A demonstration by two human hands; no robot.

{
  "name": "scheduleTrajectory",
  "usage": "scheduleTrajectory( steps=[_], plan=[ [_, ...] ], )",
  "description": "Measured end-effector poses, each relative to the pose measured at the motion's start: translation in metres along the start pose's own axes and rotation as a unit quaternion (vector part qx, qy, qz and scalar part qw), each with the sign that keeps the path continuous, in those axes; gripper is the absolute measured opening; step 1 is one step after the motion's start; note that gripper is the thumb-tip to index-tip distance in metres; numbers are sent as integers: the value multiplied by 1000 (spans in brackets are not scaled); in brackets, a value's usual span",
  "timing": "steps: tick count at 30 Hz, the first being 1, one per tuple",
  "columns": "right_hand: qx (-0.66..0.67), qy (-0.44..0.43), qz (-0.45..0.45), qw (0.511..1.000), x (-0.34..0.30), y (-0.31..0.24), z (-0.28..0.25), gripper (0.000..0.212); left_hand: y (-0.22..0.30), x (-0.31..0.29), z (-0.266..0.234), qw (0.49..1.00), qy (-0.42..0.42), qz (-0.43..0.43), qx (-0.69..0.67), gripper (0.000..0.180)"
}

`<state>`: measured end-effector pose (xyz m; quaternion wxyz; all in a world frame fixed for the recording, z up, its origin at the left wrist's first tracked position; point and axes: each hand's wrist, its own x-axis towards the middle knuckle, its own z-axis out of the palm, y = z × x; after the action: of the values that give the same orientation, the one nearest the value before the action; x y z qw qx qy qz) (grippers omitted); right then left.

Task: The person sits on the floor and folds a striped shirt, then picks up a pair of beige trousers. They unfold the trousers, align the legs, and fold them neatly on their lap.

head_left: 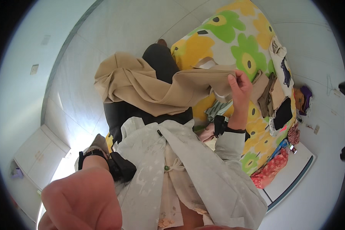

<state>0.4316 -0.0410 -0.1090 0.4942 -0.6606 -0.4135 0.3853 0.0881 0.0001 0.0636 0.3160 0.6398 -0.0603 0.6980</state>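
Observation:
A pair of tan trousers (pixel 142 86) is draped across my lap, over my black-clad legs (pixel 159 57). My right hand (pixel 241 88) pinches its flat, folded end between thumb and fingers, off to the right above the bed. The other end bunches in loose folds at the left and hangs past my knee. A pale ribbon-like strap (pixel 207 62) shows behind the folded end. My left hand (pixel 84 201) is raised close at the lower left, away from the trousers. Its fingers are turned away and mostly hidden, so their pose cannot be made out.
The bed (pixel 218 27) at the right has a yellow and green flowered cover. Folded clothes (pixel 270 90) lie along its far right side, with a red patterned cloth (pixel 272 168) below them. A white cabinet (pixel 42 153) stands at the left, on the tiled floor's (pixel 92 46) side.

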Motion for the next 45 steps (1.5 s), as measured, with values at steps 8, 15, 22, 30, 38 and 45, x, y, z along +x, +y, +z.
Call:
scheduleTrajectory(
  steps=[8,15,22,30,38,45],
  plan=[
    [10,-19,-8,1000,2,3,5,16,1,14,10,992,102,66,-17,38],
    [12,-6,4,1000,-1,4,8,17,-5,12,20,970,145,176,89,44],
    [14,-9,10,1000,0,6,11,19,-2,15,19,965,148,212,52,55],
    [16,-18,12,1000,-1,3,14,18,1,14,18,958,135,228,110,48],
    [31,-23,10,999,-2,3,15,19,1,17,21,955,162,222,112,44],
    [20,-10,9,1000,-1,4,16,20,-4,17,16,951,137,270,65,39]
  ],
)
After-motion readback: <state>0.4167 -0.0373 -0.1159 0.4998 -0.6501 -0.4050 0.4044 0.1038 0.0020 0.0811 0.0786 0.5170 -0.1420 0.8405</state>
